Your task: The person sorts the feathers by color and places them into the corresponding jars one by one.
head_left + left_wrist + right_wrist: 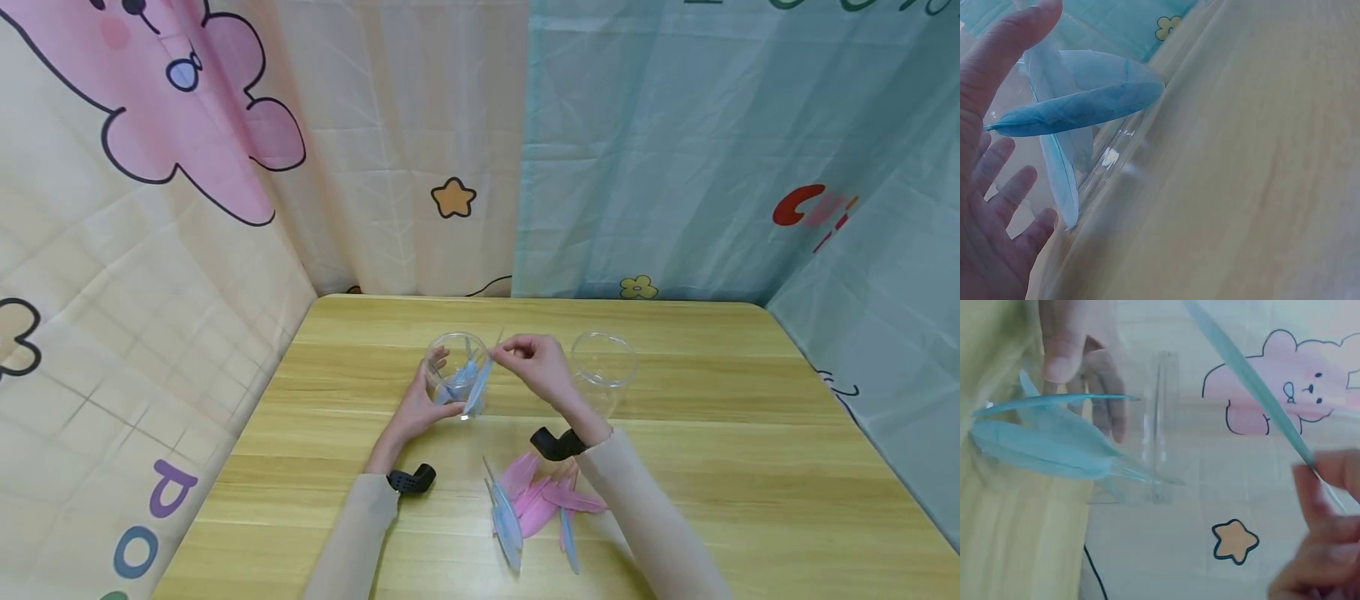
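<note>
A clear plastic cup [457, 336] with several light blue feathers [1041, 450] inside stands toward the table's back. My left hand [416, 407] holds it from the left, thumb in front and fingers spread along the far side. Between thumb and forefinger, my right hand [538, 367] pinches another blue feather [1247, 378] by its quill. This feather slants beside the cup's rim in the head view, its vane hanging downward. Through the clear wall, the left wrist view shows blue feathers [1079, 112] crossing one another.
Another clear cup [604, 385] stands behind my right wrist. Nearer the front lies a loose pile of pink feathers [536, 507] with several blue feathers [507, 529]. Printed curtains [450, 100] hang behind the wooden table [750, 467].
</note>
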The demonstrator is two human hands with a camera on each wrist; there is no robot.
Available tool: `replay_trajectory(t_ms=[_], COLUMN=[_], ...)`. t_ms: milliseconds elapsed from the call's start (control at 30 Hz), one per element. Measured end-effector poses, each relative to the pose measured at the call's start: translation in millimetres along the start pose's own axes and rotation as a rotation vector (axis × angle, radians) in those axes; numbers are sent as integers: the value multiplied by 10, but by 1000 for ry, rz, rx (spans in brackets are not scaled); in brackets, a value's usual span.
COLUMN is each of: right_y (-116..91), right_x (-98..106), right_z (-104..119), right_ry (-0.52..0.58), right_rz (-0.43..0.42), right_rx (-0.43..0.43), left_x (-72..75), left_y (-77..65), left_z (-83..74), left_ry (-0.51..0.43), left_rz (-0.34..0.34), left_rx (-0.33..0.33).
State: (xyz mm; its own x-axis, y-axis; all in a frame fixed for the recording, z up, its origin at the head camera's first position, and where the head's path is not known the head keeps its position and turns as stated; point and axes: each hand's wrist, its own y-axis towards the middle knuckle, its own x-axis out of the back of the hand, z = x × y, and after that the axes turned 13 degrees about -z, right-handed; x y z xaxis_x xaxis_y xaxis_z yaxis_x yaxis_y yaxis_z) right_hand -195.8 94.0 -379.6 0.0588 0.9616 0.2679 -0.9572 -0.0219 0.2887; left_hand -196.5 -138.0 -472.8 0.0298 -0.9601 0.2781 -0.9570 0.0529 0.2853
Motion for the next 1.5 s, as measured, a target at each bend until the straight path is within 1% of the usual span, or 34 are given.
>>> replay_trajectory(t_ms=[33,100,133,233,333,367,400,500,600,667,800,967,1067,1133,1233,1333,1400,1433,1500], right_y=[13,31,39,55,70,71,73,73,73,72,62,42,12,-14,-67,-141,-204,-238,-310], right_x=[-6,-31,-47,-99,-151,-166,-179,-208,-219,-210,-141,16,118,174,228,228,195,170,108], right_z=[29,68,79,99,93,92,89,86,64,41,1,-26,-21,-27,-55,-118,-168,-197,-251], right_ry=[22,38,40,-2,-92,-129,-161,-248,-317,-347,-349,-284,-237,-254,-342,-469,-530,-552,-601], right_rz=[-55,-153,-191,-260,-290,-292,-289,-246,-189,-161,-141,-112,-47,20,177,366,475,521,582], right_rx=[30,82,109,179,247,267,284,312,300,274,222,176,126,99,83,104,115,122,141], left_x=[1,14,17,22,21,20,15,-6,-28,-32,-34,-37,-38,-36,-29,-11,-2,1,3], left_y=[-3,-27,-32,-38,-32,-32,-23,5,33,35,30,41,52,56,55,30,14,7,0], left_z=[-2,-98,-114,-132,-121,-116,-80,51,208,245,264,250,246,239,206,75,-16,-56,-99], left_ry=[-1,2,11,21,25,25,28,28,29,27,27,17,15,21,23,21,25,26,25], left_rz=[0,9,14,24,26,25,23,11,-4,-14,-25,-23,-23,-21,-16,-1,6,9,13], left_rx=[-3,-5,-5,4,5,4,6,5,8,8,2,-17,-13,-6,-1,-6,-9,-11,-10])
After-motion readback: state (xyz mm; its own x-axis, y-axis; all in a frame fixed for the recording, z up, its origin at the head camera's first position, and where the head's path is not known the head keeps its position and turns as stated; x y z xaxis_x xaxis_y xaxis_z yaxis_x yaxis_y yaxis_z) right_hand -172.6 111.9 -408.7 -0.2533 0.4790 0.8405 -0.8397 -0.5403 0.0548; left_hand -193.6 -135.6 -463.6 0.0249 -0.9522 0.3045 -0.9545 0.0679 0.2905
